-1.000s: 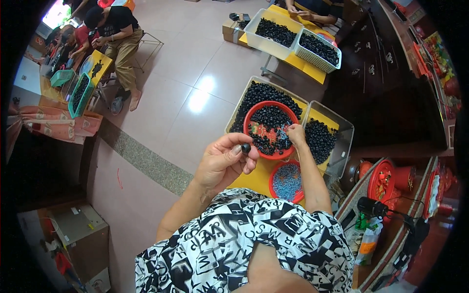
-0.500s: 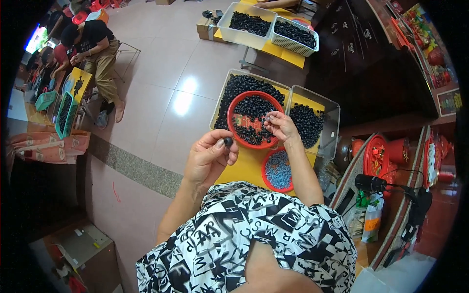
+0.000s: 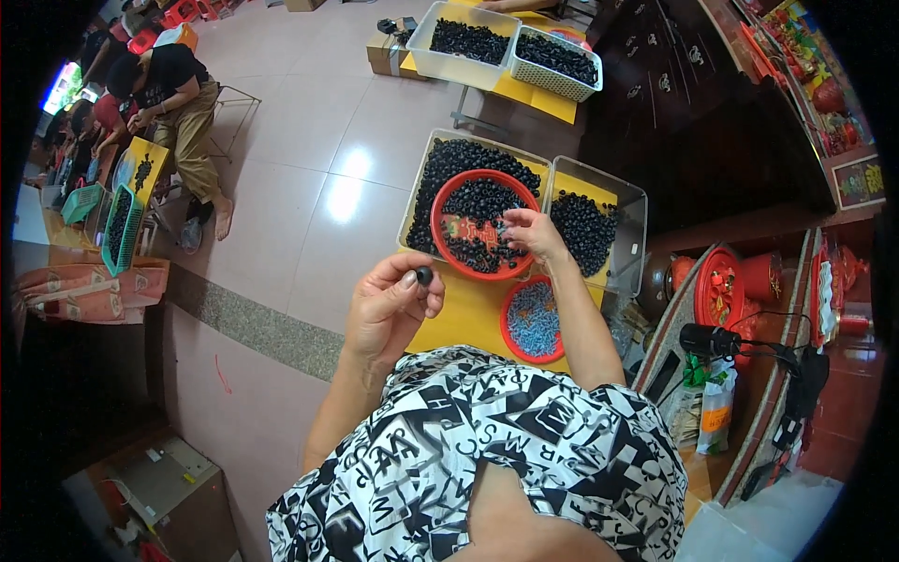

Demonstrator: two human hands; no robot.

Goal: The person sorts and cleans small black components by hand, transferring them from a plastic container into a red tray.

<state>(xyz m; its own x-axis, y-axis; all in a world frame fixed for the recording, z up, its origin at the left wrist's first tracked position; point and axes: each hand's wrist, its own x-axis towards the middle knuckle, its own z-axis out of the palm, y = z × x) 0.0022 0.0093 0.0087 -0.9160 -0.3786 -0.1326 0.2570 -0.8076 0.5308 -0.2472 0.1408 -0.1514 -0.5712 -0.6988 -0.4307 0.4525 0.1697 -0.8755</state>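
Note:
My left hand (image 3: 386,304) is closed, pinching a small round black plastic piece (image 3: 424,275) between thumb and fingertips. It is raised just in front of the red round basin (image 3: 436,245). Over that basin's right side my right hand (image 3: 534,234) hovers, its fingers loosely apart and nothing visible in them. Many black pieces (image 3: 480,199) lie in the basin, with its printed bottom showing in the middle. Below my right wrist sits a smaller red bowl (image 3: 507,330) filled with small blue-grey pieces (image 3: 534,318).
The basin rests on a clear bin (image 3: 409,211) of black pieces; another clear bin (image 3: 633,211) stands right of it. Beyond, a yellow table (image 3: 534,101) bears two more bins. A person (image 3: 178,94) works at the far left. A shelf (image 3: 679,328) borders my right.
My right hand's fingers have loosened from a pinch over the basin. My left hand still holds the black piece and has barely moved. The whole view has shifted slightly.

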